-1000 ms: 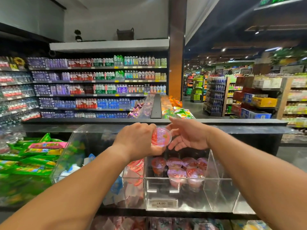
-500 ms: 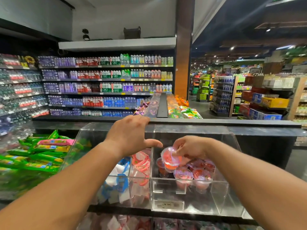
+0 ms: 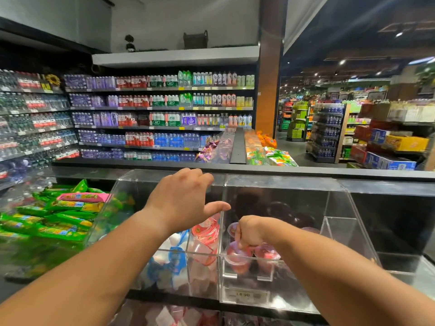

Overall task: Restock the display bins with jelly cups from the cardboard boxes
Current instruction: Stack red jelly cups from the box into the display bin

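Since the earlier frame, right hand point(image 3: 250, 232) had descended into the clear acrylic display bin point(image 3: 277, 300), fingers pinching a red-lidded plastic jelly cup point(image 3: 235, 255) among others there. Left hand point(image 3: 182, 198) hovered to its left, fingers loosely spread, holding nothing.

A white price label point(image 3: 245, 295) is sitting on the front wall of the clear display bin point(image 3: 277, 184) that is holding the red jelly cups point(image 3: 237, 256); it is showing the number "14.90", and the smaller print around that figure is staying too blurred to read. Printed lettering is appearing on the green and pink snack packets point(image 3: 70, 203) at the left, on the bottled-drink packs point(image 3: 162, 118) along the back shelves and on the yellow shelf tags point(image 3: 181, 88), but none of it is resolving into legible words.
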`<state>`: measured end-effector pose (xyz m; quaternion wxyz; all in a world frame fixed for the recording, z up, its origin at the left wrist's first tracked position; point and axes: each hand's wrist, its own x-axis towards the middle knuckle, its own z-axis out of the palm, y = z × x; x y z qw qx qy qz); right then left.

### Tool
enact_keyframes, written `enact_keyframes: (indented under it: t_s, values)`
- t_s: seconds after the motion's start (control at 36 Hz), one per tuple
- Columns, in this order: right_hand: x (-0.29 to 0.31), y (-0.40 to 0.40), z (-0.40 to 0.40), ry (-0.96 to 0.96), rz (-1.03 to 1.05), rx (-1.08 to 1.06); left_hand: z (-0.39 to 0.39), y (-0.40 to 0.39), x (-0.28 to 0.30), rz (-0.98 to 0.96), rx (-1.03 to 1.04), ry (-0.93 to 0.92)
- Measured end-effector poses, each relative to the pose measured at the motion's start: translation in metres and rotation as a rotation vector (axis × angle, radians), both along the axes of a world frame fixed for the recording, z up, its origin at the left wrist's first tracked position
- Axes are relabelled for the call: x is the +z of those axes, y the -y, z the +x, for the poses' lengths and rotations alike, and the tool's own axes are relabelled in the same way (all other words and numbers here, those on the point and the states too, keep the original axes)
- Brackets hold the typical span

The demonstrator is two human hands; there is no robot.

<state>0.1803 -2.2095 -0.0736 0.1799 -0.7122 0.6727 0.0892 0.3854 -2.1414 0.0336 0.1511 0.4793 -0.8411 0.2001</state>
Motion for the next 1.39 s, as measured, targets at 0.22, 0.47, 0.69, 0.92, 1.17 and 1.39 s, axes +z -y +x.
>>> enact_keyframes:
  t_s: [0.22, 0.47, 0.69, 0.92, 1.17, 1.39]
  values:
    - [0.000, -0.004, 0.005, 0.009, -0.136, 0.039, -0.001, 0.003, -0.002, 0.000, -0.014, -0.016]
    - [0.011, -0.015, 0.008, -0.095, -0.161, 0.126, -0.003, 0.002, -0.007, -0.010, -0.037, -0.019]
    - [0.009, -0.028, 0.001, -0.037, -0.022, 0.208, -0.001, 0.003, -0.011, 0.000, -0.040, -0.009]
    - [0.045, -0.041, -0.010, 0.112, -0.154, 0.158, -0.017, -0.001, -0.009, 0.063, -0.163, -0.150]
    - [0.111, -0.069, -0.058, 1.256, 0.012, -0.077, -0.078, -0.009, -0.005, 0.084, -0.481, -0.251]
    - [0.094, -0.070, -0.067, 0.930, -0.018, -0.137, -0.107, -0.017, -0.015, 0.097, -0.464, -0.181]
